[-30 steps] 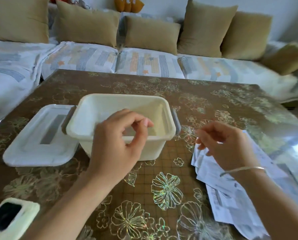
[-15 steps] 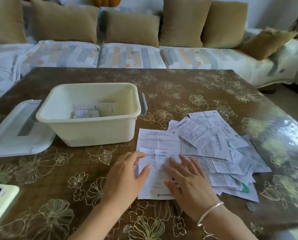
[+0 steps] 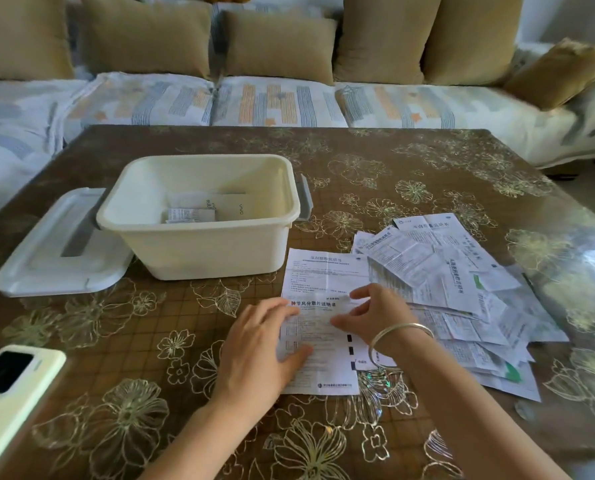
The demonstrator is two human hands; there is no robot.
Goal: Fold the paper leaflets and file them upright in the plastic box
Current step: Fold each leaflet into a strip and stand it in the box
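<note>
Far side: a sofa [image 3: 289, 102] lined with tan cushions [image 3: 143, 32], just beyond the table's far edge.

Filling the near view: a brown flowered table [image 3: 358, 157], bare along its far half and in the near left stretch between phone and hands.

Right of centre: a loose pile of leaflets [image 3: 445, 271], fanned and overlapping, its right fringe near the table's right edge, its far left corner near the box's right handle.

Left of centre: the plastic box [image 3: 199, 251], open-topped, with a few folded leaflets [image 3: 192, 214] inside, low against the bottom.

Touching the box's left side: a white lid [image 3: 46, 268], lying flat.

Near left corner: a phone [image 3: 8, 393], cut off by the frame edge.

Near centre, beside the pile: one leaflet [image 3: 323, 372] flat on the table, its far edge over another sheet.

On its left edge: the left hand [image 3: 258, 348], fingers straight and pressing down.

At its far right corner: the right hand [image 3: 375, 317], fingers bent, thumb on the paper; unclear whether pinching.

On the right wrist: a silver bangle [image 3: 400, 332].
</note>
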